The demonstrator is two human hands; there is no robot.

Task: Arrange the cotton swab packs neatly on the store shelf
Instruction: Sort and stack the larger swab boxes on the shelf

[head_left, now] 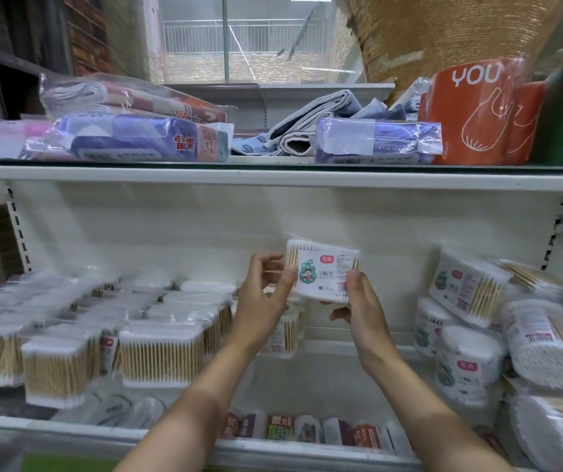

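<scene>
Both hands are holding one cotton swab pack up in front of the shelf's white back panel, label facing the camera; the left hand is pinching its left edge with curled fingers; the right hand is gripping the lower right corner, thumb on the front; at nine o'clock, the tidy rows of packs are sitting on the shelf; at three o'clock, the jumbled heap of packs is leaning every which way.

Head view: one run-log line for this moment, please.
held: cotton swab pack | left hand: gripping | right hand: gripping | position: above shelf gap
</scene>
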